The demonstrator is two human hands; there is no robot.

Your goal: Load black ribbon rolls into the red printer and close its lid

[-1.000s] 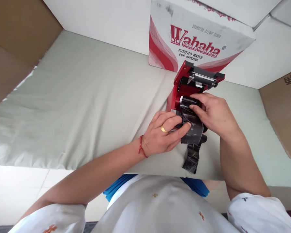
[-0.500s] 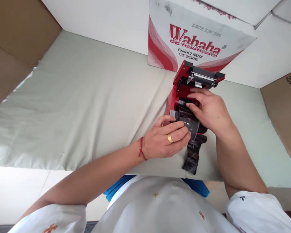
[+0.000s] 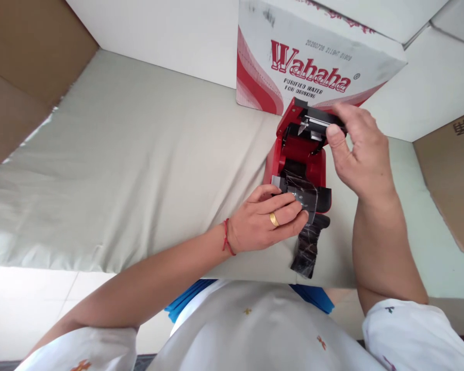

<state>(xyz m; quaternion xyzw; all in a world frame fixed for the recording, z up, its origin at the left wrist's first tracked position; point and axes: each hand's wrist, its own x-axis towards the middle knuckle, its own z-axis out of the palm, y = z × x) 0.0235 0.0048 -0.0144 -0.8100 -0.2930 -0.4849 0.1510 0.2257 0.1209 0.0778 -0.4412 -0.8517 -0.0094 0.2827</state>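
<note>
A red and black case [image 3: 268, 167] stands on the cloth-covered surface with its hinged lid [image 3: 292, 116] raised. Inside the lid are a metal bar and a small roller. A wrinkled, shiny black strip [image 3: 307, 252] runs out of the case over its front edge and hangs down the near side. My left hand [image 3: 268, 219], wearing a gold ring and red bracelet, presses the strip against the front edge with its fingers closed over it. My right hand [image 3: 361, 147] grips the lid's right side between thumb and fingers. Its far fingertips are hidden behind the lid.
Behind the case stands a white and red Wahaha water carton [image 3: 313, 62]. Brown cardboard boxes are at the left [image 3: 34, 72] and right [image 3: 452, 175]. The pale green cloth [image 3: 158, 144] has folds, and its front edge is near my body.
My right hand has left the inside of the case, moved up and right, and taken hold of the raised lid. My left hand has stayed on the strip.
</note>
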